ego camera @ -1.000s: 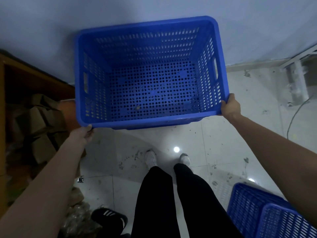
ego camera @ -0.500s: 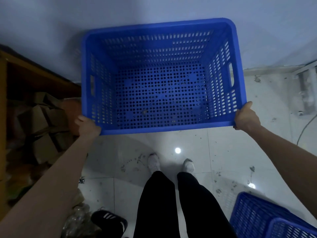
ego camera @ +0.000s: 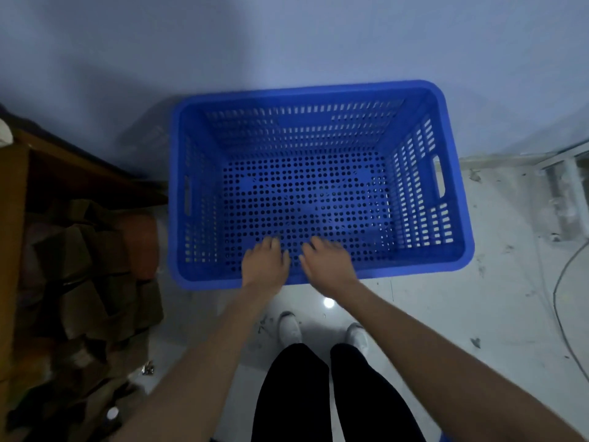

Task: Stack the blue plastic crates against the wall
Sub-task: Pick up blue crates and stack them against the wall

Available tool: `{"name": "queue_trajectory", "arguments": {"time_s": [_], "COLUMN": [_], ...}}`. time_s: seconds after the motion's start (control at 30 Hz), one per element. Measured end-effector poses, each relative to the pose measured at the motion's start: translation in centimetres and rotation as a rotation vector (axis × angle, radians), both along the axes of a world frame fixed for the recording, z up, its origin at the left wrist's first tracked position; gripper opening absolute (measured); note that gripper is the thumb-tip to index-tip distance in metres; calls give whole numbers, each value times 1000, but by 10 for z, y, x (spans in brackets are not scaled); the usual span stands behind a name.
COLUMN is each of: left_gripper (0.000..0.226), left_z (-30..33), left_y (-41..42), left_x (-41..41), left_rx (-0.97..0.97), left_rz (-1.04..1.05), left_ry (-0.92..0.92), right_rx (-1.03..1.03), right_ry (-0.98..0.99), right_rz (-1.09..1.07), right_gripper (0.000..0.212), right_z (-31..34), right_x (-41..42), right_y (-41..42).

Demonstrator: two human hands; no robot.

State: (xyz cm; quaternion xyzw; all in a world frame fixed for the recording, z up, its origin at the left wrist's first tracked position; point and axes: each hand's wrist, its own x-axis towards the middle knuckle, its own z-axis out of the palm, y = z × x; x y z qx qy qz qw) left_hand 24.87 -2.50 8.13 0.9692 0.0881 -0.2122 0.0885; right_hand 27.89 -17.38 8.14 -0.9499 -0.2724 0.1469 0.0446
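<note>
A blue perforated plastic crate (ego camera: 452, 199) stands against the pale wall, open side up and empty. My left hand (ego camera: 264, 266) and my right hand (ego camera: 328, 266) hang side by side over the middle of its near rim. Both hands are open with fingers apart, reaching just inside the crate and holding nothing. Whether they touch the rim I cannot tell.
A wooden shelf unit (ego camera: 19, 218) with crumpled cardboard boxes (ego camera: 95, 282) fills the left side, close to the crate. A white metal frame (ego camera: 564, 186) and a thin cable (ego camera: 561, 288) lie at the right. My legs and white shoes (ego camera: 290, 327) stand on the white tiled floor.
The crate has come down from my grip at its near corners and now stands by the wall. Both hands let go and moved inward to the middle of the near rim.
</note>
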Motion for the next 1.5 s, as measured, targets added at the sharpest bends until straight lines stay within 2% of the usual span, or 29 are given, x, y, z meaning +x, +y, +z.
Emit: {"name": "queue_trajectory", "arguments": {"time_s": [0.1, 0.2, 0.33, 0.47, 0.53, 0.7, 0.83, 0.97, 1.03, 1.07, 1.13, 1.17, 1.23, 1.3, 1.4, 1.5], "left_gripper": [66, 53, 60, 50, 46, 43, 43, 51, 62, 59, 48, 44, 42, 51, 73, 77], "left_z": [-18, -18, -9, -8, -8, -9, -8, -6, 0, 3, 12, 19, 33, 46, 56, 50], "left_y": [4, 5, 42, 104, 117, 118, 120, 118, 116, 115, 114, 116, 127, 151, 187, 195], "left_x": [-2, -4, -12, -19, -19, -17, -15, -12, -8, -5, 11, 26, 68, 119, 193, 245], "left_rx": [-31, -5, 5, 1, -24, -98, -113, -65, -1, 40, 109, 123, 141, 170, 179, 84], "left_rz": [-30, -63, -171, -202, -201, -228, -222, -222, -250, -281, -320, -290, -104, 98, 142, 156], "left_ry": [2, 11, 70, 111, 98, 60, 118, 204, 275, 312, 294, 210, 18, -62, 46, 147], "right_rx": [-20, -27, -107, -233, -272, -285, -249, -269, -333, -355, -359, -348, -268, -196, -144, -172], "right_ry": [40, 94, 157, 130, 139, 96, 126, 232, 282, 285, 206, 142, 28, -30, -7, 73], "right_rz": [7, -13, -96, -356, -380, -318, -339, -345, -285, -232, -150, -160, -300, -470, -589, -543], "right_gripper": [29, 41, 58, 38, 36, 25, 18, 23, 35, 41, 39, 32, 42, 55, 71, 78], "right_z": [-16, -14, -8, -5, -4, -11, -11, -7, -4, -2, 6, 12, 26, 42, 51, 44], "right_x": [-7, -5, 8, 31, 39, 43, 41, 46, 49, 53, 74, 91, 143, 203, 292, 342], "right_y": [9, 10, -35, -147, -180, -191, -194, -191, -191, -190, -185, -181, -166, -153, -142, -127]}}
